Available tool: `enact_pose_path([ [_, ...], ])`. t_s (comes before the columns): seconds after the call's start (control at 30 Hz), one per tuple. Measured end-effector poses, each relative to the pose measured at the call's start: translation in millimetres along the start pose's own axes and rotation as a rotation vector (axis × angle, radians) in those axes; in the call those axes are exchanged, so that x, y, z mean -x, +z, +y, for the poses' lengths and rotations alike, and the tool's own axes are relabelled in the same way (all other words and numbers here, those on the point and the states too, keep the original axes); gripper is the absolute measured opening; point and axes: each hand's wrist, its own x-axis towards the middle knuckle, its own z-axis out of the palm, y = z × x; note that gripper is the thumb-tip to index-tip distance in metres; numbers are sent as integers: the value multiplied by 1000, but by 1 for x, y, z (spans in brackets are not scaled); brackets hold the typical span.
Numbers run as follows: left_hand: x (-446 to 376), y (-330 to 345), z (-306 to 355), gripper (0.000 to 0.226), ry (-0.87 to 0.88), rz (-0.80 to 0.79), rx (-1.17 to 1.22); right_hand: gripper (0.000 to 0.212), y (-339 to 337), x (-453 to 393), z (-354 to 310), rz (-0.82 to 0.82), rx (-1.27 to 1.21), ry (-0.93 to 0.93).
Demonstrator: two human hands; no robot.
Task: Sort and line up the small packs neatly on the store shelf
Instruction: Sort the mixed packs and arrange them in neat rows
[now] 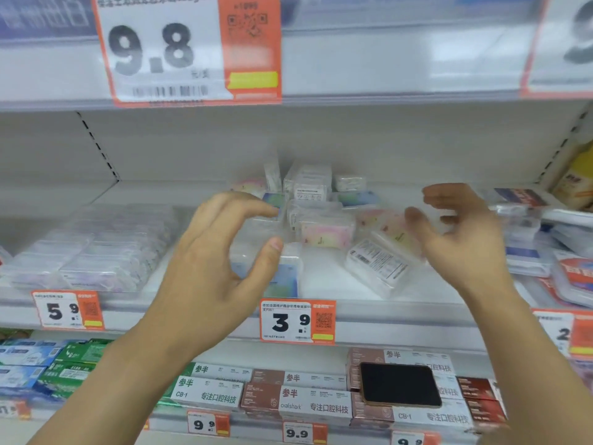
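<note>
Several small clear plastic packs (324, 216) lie jumbled on the middle of the white shelf (337, 284), some pastel pink, some blue, some showing white labels. One tilted pack (378, 268) shows its barcode label up. My left hand (221, 252) hovers in front of the pile's left side, fingers and thumb loosely curved in a C, holding nothing. A blue pack (285, 277) lies just beyond its thumb. My right hand (459, 239) is blurred at the pile's right side, fingers spread and loosely curved, empty.
Flat clear packs (96, 248) are stacked at the shelf's left; red-and-white packs (571, 274) crowd the right. Price tags 5.9, 3.9 (296, 321) hang on the shelf edge. Below, toothpaste boxes (288, 396) carry a black phone (399, 383). An upper shelf with a 9.8 tag overhangs.
</note>
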Motion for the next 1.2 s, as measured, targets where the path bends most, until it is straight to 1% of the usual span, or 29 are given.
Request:
enact_pose_path([
  [0.03, -8, 6, 12, 23, 18, -45, 25, 47, -4, -1, 7, -93, 102, 40],
  [0.1, -26, 24, 36, 21, 35, -165, 45, 78, -7, -1, 19, -351, 294, 93],
  [0.13, -35, 35, 45, 22, 43, -237, 23, 88, -7, 0, 23, -460, 349, 104],
  [0.17, -45, 48, 52, 26, 53, -315, -19, 93, -7, 1, 26, -520, 366, 108],
  [0.2, -53, 61, 57, 32, 67, -390, -76, 94, -7, 1, 29, -527, 349, 106],
  [0.23, -60, 75, 61, 42, 87, -457, -135, 93, -8, 0, 32, -495, 314, 108],
  [0.3, -66, 101, 64, 63, 93, -584, -241, 83, -12, -2, 34, -376, 235, 118],
  [0.37, -64, 124, 63, 80, 45, -711, -344, 71, -16, -3, 36, -266, 149, 122],
  [0.4, -62, 133, 61, 85, 26, -754, -379, 68, -19, -3, 36, -220, 89, 141],
  [0.47, -62, 142, 58, 86, 15, -777, -373, 66, -25, -3, 36, -132, -55, 194],
  [0.53, -68, 140, 54, 75, 8, -782, -314, 66, -31, -2, 36, -65, -182, 251],
  [0.6, -76, 132, 51, 63, 5, -811, -276, 63, -36, -1, 37, -30, -287, 303],
  [0.7, -91, 117, 47, 45, -80, -845, -140, 56, -38, 3, 38, -68, -392, 384],
  [0.77, -99, 111, 41, 35, -186, -862, -8, 59, -35, 5, 38, -109, -398, 434],
  [0.83, -104, 106, 34, 32, -310, -888, 103, 60, -31, 6, 37, -166, -361, 477],
  [0.9, -109, 104, 27, 30, -380, -890, 141, 61, -26, 7, 35, -233, -371, 508],
  [0.97, -110, 100, 22, 30, -387, -878, 119, 64, -22, 9, 33, -291, -364, 505],
  [1.03, -112, 97, 19, 33, -374, -897, 77, 52, -19, 9, 29, -337, -376, 474],
  [1.1, -113, 93, 18, 33, -368, -902, 63, 40, -17, 8, 28, -349, -382, 462],
  [1.2, -114, 89, 16, 32, -369, -880, 86, 39, -13, 8, 27, -355, -379, 451],
])
